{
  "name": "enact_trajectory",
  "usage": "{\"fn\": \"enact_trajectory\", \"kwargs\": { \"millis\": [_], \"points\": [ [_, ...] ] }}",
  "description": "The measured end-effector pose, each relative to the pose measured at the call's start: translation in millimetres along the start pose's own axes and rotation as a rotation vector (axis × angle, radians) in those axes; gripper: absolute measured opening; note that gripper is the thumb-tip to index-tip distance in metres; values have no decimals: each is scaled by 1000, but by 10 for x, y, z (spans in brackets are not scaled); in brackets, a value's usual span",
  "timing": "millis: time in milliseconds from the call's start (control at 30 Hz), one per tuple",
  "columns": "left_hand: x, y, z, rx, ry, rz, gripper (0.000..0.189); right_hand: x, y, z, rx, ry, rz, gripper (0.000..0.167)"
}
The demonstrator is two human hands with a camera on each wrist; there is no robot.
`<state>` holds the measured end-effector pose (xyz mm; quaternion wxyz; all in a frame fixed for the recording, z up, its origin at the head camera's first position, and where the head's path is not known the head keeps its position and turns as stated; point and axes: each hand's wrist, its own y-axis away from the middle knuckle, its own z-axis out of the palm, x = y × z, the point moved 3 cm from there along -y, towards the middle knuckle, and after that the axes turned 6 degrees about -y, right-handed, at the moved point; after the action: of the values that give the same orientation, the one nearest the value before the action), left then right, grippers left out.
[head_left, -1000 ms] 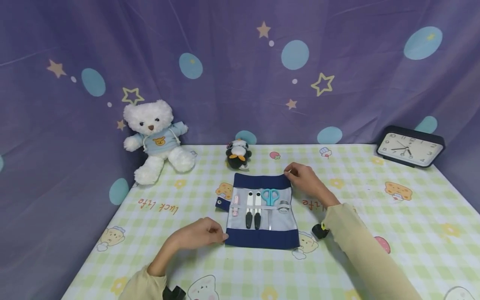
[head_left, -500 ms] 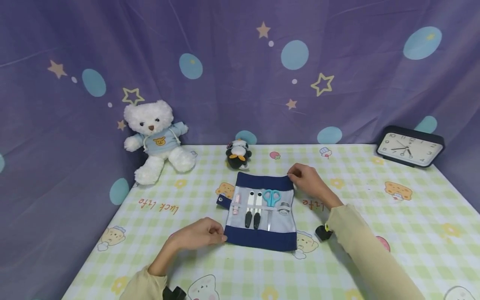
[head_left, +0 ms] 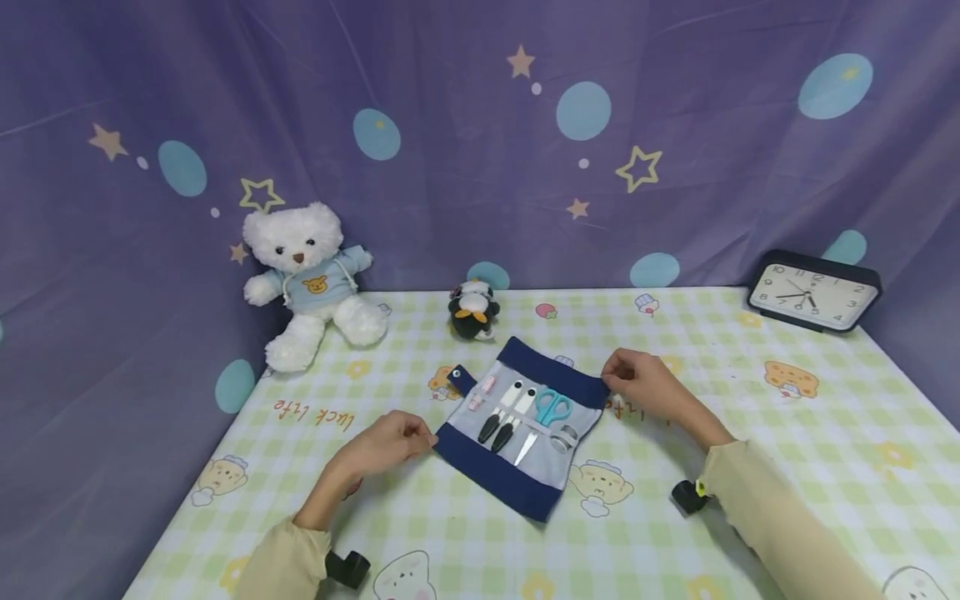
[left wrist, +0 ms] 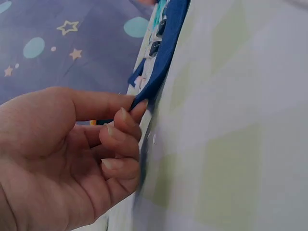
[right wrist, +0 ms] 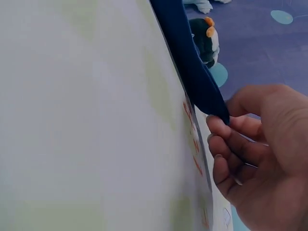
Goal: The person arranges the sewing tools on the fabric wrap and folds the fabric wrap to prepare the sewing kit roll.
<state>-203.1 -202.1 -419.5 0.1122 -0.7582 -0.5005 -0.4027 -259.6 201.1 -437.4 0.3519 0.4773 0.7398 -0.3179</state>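
At the near edge, the surface (head_left: 825, 467) wore a green-and-white checked covering printed with yellow flowers, cartoon figures and red lettering reading "luck life". Two pale beige sleeves (head_left: 783, 508) reached in over it, a black device (head_left: 347, 569) at each wrist. The left hand (head_left: 384, 443) pinched the near left corner of an opened navy-and-grey pouch (head_left: 498, 477) between thumb and forefinger; its other fingers curled loosely. The pouch stood turned at a slant over the middle of the surface, a strap of pink things (head_left: 489, 385), two white-and-black tools (head_left: 517, 412), turquoise scissors (head_left: 553, 406) and a round silvery item (head_left: 564, 437) lined up inside. The right hand (head_left: 645, 379) had its grip closed in a pinch on the far right corner. Beyond, near the back edge, sat a small penguin toy (head_left: 473, 308), with a white bear (head_left: 307, 283) in a blue top to its left and a black-framed clock (head_left: 815, 292) well to its right. Behind everything hung a purple curtain (head_left: 450, 50) patterned with blue ovals and stars, its folds enclosing both sides.
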Motion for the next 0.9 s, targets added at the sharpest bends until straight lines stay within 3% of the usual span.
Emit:
{"fn": "enact_trajectory", "kwargs": {
  "millis": [333,533,700,900],
  "points": [
    [8,-424,-134,200,-35,-40,25,-42,489,-39,-89,-47,-68,6],
    [18,-678,-127,292,12,-56,18,-99,714,2,-129,-56,-70,6],
    [87,-848,-109,322,81,-52,16,-156,860,73,-176,-87,-49,5],
    [143,-977,-101,295,146,-46,16,-235,983,178,-203,-131,-109,6]
  ]
}}
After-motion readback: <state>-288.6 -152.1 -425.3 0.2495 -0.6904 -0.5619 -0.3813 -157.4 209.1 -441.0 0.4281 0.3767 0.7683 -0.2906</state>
